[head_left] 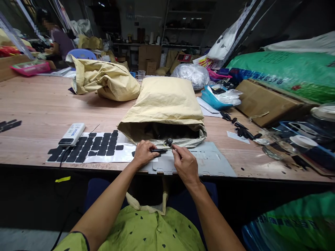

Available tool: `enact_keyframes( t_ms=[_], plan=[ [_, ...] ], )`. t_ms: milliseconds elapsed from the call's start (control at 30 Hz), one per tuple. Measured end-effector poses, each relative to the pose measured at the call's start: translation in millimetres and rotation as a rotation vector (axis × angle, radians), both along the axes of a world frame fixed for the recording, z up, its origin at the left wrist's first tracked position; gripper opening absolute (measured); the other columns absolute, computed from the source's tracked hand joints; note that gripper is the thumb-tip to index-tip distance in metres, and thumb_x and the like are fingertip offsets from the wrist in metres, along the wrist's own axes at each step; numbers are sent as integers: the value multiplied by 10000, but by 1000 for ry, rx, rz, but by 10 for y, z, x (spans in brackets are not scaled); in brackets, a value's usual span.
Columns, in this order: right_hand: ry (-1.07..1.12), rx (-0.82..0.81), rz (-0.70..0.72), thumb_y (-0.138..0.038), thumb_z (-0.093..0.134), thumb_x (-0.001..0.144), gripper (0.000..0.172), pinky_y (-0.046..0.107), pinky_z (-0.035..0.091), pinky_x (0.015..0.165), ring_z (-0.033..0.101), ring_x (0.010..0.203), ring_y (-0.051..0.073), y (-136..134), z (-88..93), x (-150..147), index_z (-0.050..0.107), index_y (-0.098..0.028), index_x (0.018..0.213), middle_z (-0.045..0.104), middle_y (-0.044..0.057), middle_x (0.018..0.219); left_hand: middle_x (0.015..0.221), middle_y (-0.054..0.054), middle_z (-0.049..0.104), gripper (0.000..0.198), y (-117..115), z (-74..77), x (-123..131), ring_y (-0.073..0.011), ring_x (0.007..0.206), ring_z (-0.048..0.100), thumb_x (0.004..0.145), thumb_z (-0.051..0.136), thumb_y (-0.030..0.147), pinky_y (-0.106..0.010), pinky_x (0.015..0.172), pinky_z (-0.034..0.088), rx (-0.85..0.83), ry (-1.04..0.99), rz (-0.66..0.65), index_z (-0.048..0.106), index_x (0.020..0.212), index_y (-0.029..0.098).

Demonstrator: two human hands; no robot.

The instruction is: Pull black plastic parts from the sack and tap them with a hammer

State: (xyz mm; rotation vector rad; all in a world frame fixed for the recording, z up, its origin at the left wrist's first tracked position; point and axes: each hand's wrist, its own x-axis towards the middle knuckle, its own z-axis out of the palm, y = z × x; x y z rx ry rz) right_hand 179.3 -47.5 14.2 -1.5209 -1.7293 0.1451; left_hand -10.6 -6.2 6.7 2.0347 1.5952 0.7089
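Observation:
My left hand (pixel 143 153) is closed on a slim black part (pixel 160 151) at the front of the bench. My right hand (pixel 185 164) grips a thin stick-like piece with a dark round head (pixel 169 141); its kind is unclear, and the fingers hide its lower end. Both hands are above a grey cardboard sheet (pixel 214 162). Just beyond them lies a tan woven sack (pixel 167 99), its mouth facing me, with dark contents inside. Left of my left hand is a white sheet of black rounded stickers (pixel 104 143).
A white corded device (pixel 72 134) rests on the sticker sheet, beside a thin metal pick (pixel 94 128). Another tan sack (pixel 110 78) lies behind. To the right are black parts (pixel 242 130), a blue bag (pixel 217 97) and a cardboard box (pixel 269 103). A person (pixel 59 38) sits far left.

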Motion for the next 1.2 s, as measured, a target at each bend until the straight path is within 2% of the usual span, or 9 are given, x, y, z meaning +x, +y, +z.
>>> enact_keyframes(
  t_ms=[133,300,400,533,667,933,1200],
  plan=[
    [-88,13,-95,-263,501,909,299,302,462,799,618,914,201,217,-35,172,716,-229,1114,698,55,983,843,-16,675,171,-19,30,-7,-224,907,534,730,791,342,-354,836,395,10,18,-11,754,863,243],
    [-258,30,-161,-251,518,894,264,311,414,769,545,834,204,323,-258,306,731,-218,1047,655,56,864,832,-20,680,167,-46,83,-26,-225,910,542,784,741,383,-352,831,382,-17,25,-59,752,856,233],
    [-305,59,-173,-247,519,894,262,312,395,755,514,812,204,306,-331,316,725,-217,1052,642,56,852,834,-21,680,208,-46,83,-38,-217,900,540,876,634,405,-352,830,367,-14,21,-93,733,839,226],
    [-324,65,-168,-254,511,897,271,310,380,744,505,815,204,286,-325,308,714,-223,1073,637,55,863,830,-36,667,408,-33,67,-43,-204,855,530,1005,377,338,-351,796,350,6,19,-74,643,728,200],
    [-327,74,-168,-256,496,899,273,312,370,736,499,805,207,286,-317,315,714,-224,1061,631,57,849,789,-48,649,482,-24,73,-42,-196,810,526,1024,262,294,-338,771,369,-1,-40,-38,570,666,202],
    [-320,41,-171,-253,510,899,270,311,366,735,488,809,204,293,-328,323,715,-224,1072,627,55,855,700,-26,601,491,-25,57,-45,-184,763,515,1001,304,341,-318,746,371,26,-37,-29,518,584,197],
    [-329,46,-162,-254,514,897,276,309,361,741,482,818,203,295,-342,329,709,-222,1090,630,53,875,718,-10,636,300,-55,95,-55,-179,787,522,855,618,421,-319,792,383,11,-46,-73,623,661,193]
  ],
)
